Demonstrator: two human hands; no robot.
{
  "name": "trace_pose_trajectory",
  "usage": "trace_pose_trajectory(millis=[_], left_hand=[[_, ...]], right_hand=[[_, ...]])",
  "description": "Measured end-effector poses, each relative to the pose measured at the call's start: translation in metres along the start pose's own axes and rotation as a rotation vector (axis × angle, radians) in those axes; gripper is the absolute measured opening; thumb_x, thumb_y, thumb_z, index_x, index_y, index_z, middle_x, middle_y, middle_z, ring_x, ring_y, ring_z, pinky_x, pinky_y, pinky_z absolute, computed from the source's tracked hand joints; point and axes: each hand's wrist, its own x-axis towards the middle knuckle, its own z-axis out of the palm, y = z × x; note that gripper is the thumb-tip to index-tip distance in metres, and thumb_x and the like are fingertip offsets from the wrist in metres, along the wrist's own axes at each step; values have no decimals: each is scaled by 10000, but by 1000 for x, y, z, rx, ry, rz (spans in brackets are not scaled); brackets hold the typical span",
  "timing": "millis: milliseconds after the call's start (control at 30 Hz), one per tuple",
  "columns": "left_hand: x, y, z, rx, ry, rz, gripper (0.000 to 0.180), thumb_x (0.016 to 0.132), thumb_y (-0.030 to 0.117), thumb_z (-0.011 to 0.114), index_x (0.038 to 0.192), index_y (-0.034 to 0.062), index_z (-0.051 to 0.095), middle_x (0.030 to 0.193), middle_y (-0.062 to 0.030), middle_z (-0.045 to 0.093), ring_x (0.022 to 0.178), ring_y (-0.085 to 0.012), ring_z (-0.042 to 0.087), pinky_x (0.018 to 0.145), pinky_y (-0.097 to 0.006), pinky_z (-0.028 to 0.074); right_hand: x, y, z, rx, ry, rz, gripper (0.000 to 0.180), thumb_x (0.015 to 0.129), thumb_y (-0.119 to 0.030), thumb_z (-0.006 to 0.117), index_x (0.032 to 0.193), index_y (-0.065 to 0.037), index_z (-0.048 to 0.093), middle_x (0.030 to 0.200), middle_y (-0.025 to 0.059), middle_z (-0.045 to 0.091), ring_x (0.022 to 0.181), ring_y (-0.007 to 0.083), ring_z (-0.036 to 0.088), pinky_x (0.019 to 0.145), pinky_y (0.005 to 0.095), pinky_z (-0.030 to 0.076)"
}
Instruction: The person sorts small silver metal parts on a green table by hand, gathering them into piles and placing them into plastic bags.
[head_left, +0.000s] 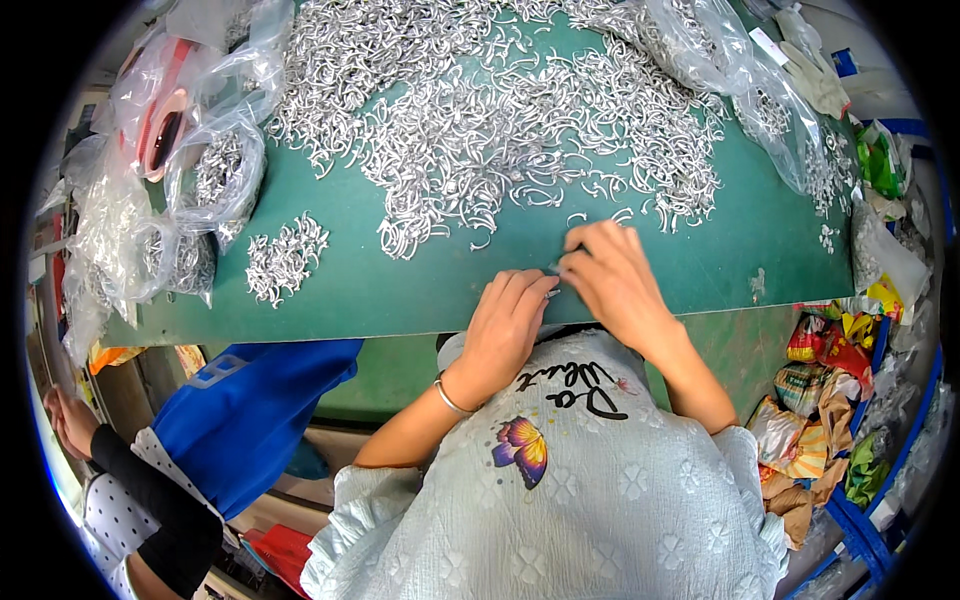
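Note:
At the front edge of the green table (340, 260), my two hands are close together. My left hand (505, 325) is closed, with a small silver metal piece (552, 293) showing at its fingertips. Just to the right, my right hand (615, 285) is closed with its fingertips bunched near the same spot; motion blurs it, and what it pinches is too small to make out. Beyond the hands spreads a large heap of small curved silver metal pieces (450, 150). A separate small pile of metal pieces (287, 260) lies to the left.
Clear plastic bags (215, 170) holding metal pieces crowd the table's left end, beside a pink-rimmed object (165, 130). Another clear bag (775, 115) lies at the far right, near a pale glove (815, 80). Coloured packages (805, 385) fill a blue-framed rack. A person's hands (70, 425) show at lower left.

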Motion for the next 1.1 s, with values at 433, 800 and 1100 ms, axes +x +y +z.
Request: trace_pose_trajectory(millis=[433,800,1100], left_hand=[[7,-4,-5,85,-113,27,290,774,-6,649,1060,0,601,1054,-113,542,868,-288,543,757,-380,450],[11,-1,-4,21,-66,14,237,778,-9,654,1010,0,607,1000,-108,554,849,-288,542,736,-375,445],[-14,-7,13,2,13,71,167,817,74,565,948,-27,586,1040,-182,562,910,-344,538,789,-418,447]], right_hand=[[41,35,7,-243,351,60,82,780,-43,649,858,-48,625,940,60,576,911,248,516,782,365,370],[17,25,-3,332,338,385,144,810,5,660,952,-10,640,833,78,620,701,200,544,690,313,436],[9,15,3,18,348,101,211,772,-26,684,978,-32,635,1030,141,600,967,322,550,877,407,410]])
